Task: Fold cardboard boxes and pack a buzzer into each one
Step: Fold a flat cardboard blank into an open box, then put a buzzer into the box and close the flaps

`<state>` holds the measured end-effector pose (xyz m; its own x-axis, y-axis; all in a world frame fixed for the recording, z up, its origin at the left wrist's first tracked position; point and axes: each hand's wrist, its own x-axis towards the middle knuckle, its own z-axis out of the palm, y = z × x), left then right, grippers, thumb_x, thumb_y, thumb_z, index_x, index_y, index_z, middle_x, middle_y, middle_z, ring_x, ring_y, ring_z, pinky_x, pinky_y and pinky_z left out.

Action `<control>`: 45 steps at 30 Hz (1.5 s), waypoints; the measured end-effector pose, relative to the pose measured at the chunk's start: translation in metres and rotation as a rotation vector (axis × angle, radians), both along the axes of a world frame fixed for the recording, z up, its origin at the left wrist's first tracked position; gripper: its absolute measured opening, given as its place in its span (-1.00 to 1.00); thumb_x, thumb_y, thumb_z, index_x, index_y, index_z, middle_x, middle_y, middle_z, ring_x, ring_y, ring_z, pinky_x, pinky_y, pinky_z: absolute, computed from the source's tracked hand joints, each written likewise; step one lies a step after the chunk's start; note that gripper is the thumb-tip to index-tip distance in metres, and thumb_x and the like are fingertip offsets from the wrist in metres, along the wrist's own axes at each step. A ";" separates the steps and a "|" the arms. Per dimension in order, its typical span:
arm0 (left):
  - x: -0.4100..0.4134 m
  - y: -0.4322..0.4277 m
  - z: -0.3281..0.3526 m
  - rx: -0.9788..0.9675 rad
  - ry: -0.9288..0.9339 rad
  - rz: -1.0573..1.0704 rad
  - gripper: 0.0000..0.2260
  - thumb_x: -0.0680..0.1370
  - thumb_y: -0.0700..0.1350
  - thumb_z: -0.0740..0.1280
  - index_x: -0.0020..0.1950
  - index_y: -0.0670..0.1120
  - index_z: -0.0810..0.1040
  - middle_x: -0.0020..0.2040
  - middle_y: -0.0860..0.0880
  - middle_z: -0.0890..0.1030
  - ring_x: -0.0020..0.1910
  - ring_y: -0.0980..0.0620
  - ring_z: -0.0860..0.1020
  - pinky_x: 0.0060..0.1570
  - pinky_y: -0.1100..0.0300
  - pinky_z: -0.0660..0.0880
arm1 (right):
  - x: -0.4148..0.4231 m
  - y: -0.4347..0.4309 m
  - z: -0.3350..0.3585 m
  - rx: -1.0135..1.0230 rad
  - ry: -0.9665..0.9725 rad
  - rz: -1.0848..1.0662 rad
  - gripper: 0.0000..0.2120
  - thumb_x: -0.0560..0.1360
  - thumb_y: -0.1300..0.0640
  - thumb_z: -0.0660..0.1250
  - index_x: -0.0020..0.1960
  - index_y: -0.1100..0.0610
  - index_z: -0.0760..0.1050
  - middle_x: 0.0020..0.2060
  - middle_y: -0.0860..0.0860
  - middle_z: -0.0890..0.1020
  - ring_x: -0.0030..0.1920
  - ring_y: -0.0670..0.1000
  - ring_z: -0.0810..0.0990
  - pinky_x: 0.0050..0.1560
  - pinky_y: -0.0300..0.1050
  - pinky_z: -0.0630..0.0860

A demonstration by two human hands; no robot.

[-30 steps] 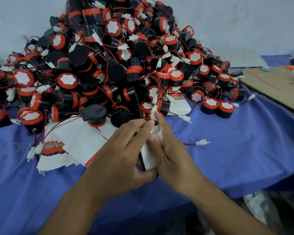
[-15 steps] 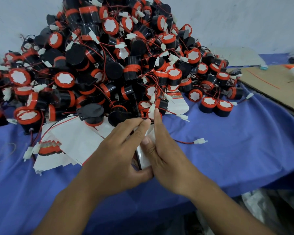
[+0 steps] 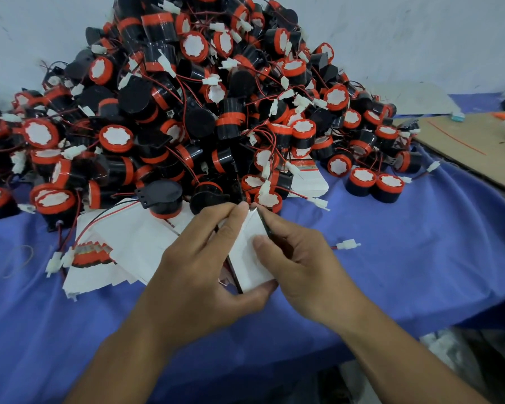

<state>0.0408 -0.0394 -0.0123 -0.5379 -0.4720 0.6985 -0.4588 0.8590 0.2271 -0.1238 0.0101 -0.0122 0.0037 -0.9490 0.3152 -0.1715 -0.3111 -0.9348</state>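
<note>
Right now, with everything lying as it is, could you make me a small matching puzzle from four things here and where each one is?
Things:
1. white box
2. buzzer pile
3. brown cardboard sheet
4. flat cartons

Places:
A. heaped against the wall
B. lying flat at the far right
C. fanned out on the blue cloth, left of both hands
D. gripped between the left hand and the right hand

Pairs: 1-D, 2-A, 3-B, 4-C.
</note>
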 end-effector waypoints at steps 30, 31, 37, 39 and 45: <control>-0.009 0.013 -0.038 0.297 -0.225 0.278 -0.33 0.23 -0.15 0.68 0.27 -0.30 0.57 0.10 -0.24 0.68 -0.04 -0.27 0.68 -0.15 -0.07 0.63 | 0.004 0.013 -0.026 0.216 1.208 -0.444 -0.63 0.62 0.04 0.28 0.00 0.01 0.04 0.16 0.01 0.46 -0.08 0.15 0.63 -0.29 -0.04 0.31; -0.007 0.014 -0.036 0.353 -0.155 0.239 -0.42 0.33 -0.07 0.63 0.29 -0.20 0.58 0.14 -0.12 0.68 0.02 -0.17 0.66 -0.04 0.03 0.61 | 0.005 0.014 -0.028 0.221 1.228 -0.448 -0.67 0.63 0.07 0.28 0.04 0.02 0.07 0.18 0.02 0.45 -0.07 0.15 0.63 -0.30 -0.04 0.31; 0.015 0.004 -0.029 0.737 0.011 0.136 -0.69 0.43 0.15 0.49 0.08 0.30 0.45 -0.06 0.29 0.59 -0.11 0.30 0.53 -0.20 0.44 0.42 | 0.009 0.023 -0.008 0.277 1.274 -0.346 -0.62 0.61 -0.25 0.20 0.05 0.04 0.17 0.12 0.01 0.50 -0.08 0.16 0.62 -0.45 -0.09 0.05; 0.020 0.001 -0.027 0.826 -0.003 0.076 -0.65 0.37 0.25 0.47 0.03 0.27 0.41 -0.21 0.28 0.56 -0.26 0.23 0.49 -0.33 0.39 0.38 | 0.003 0.027 -0.002 0.177 1.197 -0.338 -0.51 0.51 -0.43 0.08 0.03 0.01 0.23 -0.06 -0.05 0.55 -0.13 0.14 0.61 -0.44 -0.08 0.18; 0.031 -0.009 -0.026 0.771 -0.042 0.103 -0.60 0.37 0.17 0.52 0.07 0.30 0.38 -0.18 0.36 0.55 -0.31 0.25 0.49 -0.37 0.40 0.38 | -0.050 0.003 0.001 0.198 0.636 -0.467 -0.67 0.55 -0.28 0.21 -0.11 -0.03 0.48 -0.35 -0.16 0.61 -0.36 -0.16 0.56 -0.30 -0.21 0.45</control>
